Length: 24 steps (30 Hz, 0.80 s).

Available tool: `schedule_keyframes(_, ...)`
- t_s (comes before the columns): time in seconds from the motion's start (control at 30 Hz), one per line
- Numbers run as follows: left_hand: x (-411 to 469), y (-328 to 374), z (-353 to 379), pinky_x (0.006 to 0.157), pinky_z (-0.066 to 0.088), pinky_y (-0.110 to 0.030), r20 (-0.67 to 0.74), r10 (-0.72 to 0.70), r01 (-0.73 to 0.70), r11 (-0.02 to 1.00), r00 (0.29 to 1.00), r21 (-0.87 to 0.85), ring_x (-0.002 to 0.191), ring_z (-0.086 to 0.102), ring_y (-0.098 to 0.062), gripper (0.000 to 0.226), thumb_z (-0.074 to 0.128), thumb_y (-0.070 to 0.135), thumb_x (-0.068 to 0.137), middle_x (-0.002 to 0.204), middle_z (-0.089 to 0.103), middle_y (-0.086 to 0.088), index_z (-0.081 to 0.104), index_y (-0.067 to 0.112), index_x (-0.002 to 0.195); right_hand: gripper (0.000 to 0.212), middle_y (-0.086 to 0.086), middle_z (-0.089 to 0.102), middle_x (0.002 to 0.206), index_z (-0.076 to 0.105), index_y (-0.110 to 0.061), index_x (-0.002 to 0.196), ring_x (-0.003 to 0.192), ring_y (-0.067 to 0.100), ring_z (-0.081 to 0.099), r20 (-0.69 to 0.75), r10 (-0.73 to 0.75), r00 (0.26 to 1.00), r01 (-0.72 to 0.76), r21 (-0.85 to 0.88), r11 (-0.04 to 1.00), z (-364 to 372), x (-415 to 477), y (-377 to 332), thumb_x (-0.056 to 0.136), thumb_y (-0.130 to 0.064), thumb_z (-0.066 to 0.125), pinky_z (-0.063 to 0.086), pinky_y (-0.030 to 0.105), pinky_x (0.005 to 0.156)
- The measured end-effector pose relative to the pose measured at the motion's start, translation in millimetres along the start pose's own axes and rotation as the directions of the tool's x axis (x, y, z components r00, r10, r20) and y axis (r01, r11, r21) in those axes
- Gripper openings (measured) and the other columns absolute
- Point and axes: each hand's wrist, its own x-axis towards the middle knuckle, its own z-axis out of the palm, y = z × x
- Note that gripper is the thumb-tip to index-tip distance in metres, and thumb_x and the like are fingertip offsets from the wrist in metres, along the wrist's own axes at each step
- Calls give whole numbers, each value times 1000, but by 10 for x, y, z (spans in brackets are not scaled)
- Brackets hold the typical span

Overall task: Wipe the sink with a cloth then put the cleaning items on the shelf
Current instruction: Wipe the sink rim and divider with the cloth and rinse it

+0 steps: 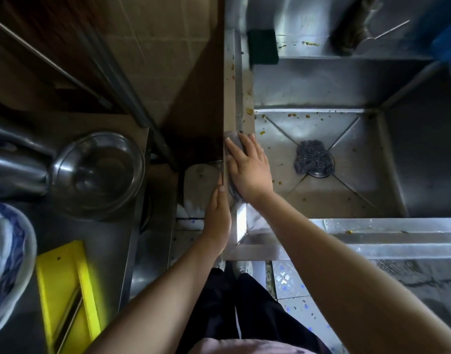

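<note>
The right grip (247, 164) lay flat and open, fingers straight, pressing a grey cloth (230, 136) onto the left rim of the sink (308, 83). The cloth showed only past its fingertips and under its wrist, so the palm covered most of it, probably to spread the pressure along the narrow rim. Just left of that grip, the left grip (218, 218) was also open, fingers straight, laid against the outer edge of the rim and holding nothing. It seemed to be steadying the person or catching what the cloth pushed off. Ahead of the right grip's fingertips, yellow food scraps (250, 111) dotted the rim. To its right, down in the basin, a steel scourer (313, 156) sat over the drain. Far ahead of it, a dark green sponge (262, 47) rested on the back corner ledge. Well left of both, a metal bowl (99, 172) stood on the surface. The wiping looked unfinished, the cleaning items were not yet put away, and I could not tell which fixture was the shelf.
</note>
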Motion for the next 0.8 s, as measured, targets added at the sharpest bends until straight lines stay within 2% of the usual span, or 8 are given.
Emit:
schedule_keyframes(0.1,-25,30,21,101,41,-25,65,10,-1,989,998,-147,119,48,-4,36,25,27,101,137,47,6,36,35,134,44,7,29,153,38,-29,141,145,25,11,-11,-20,1000,20,-2,1000,2,-366,-23,98,-37,32,14,41,115)
schedule_keyframes(0.23,-11,39,54,110,32,-42,-3,-43,42,982,999,-182,127,44,-18,38,27,24,101,141,44,-5,36,26,138,47,8,31,152,38,-29,141,145,26,14,5,-16,1000,16,-15,1000,19,-504,-31,96,-38,32,15,40,115)
schedule_keyframes(0.33,-26,68,40,109,34,-44,11,-24,26,977,1000,-210,125,46,-18,33,27,23,101,136,48,-2,41,34,129,47,8,29,152,37,-29,142,145,25,12,14,-15,1000,15,-1,1000,19,-408,-22,96,-39,33,13,38,116)
schedule_keyframes(0.47,-23,45,10,110,30,-29,42,80,-76,993,996,-85,130,38,-6,39,24,25,101,143,41,5,34,30,138,45,8,27,153,34,-30,143,145,26,10,0,-23,1000,23,9,1000,34,-246,38,98,-37,35,10,36,116)
schedule_keyframes(0.53,2,-8,0,98,29,-10,20,74,-74,997,997,-18,124,37,1,40,25,29,101,142,41,6,34,28,140,46,7,24,154,32,-31,144,145,25,7,-4,-9,1000,9,0,1000,23,-125,45,99,-38,33,4,33,115)
schedule_keyframes(0.6,37,-51,4,85,25,1,-23,51,-50,998,998,29,118,36,1,40,28,28,101,141,43,2,37,23,139,46,5,20,156,28,-32,145,145,24,4,12,17,1000,-17,-2,1000,-6,14,43,99,-40,29,2,31,115)
schedule_keyframes(0.7,87,-95,11,81,23,0,-51,11,-7,997,999,71,115,36,-2,41,29,28,100,140,44,-1,38,19,139,48,4,16,157,24,-33,146,145,23,1,56,47,997,-47,6,999,-67,185,35,100,-42,27,2,35,116)
schedule_keyframes(0.8,125,-94,-5,78,22,2,-44,6,-2,995,999,104,122,39,-11,41,30,26,100,140,44,-6,39,16,139,50,3,12,158,21,-33,147,146,22,-2,82,60,995,-61,6,998,-104,185,0,99,-45,25,0,35,116)
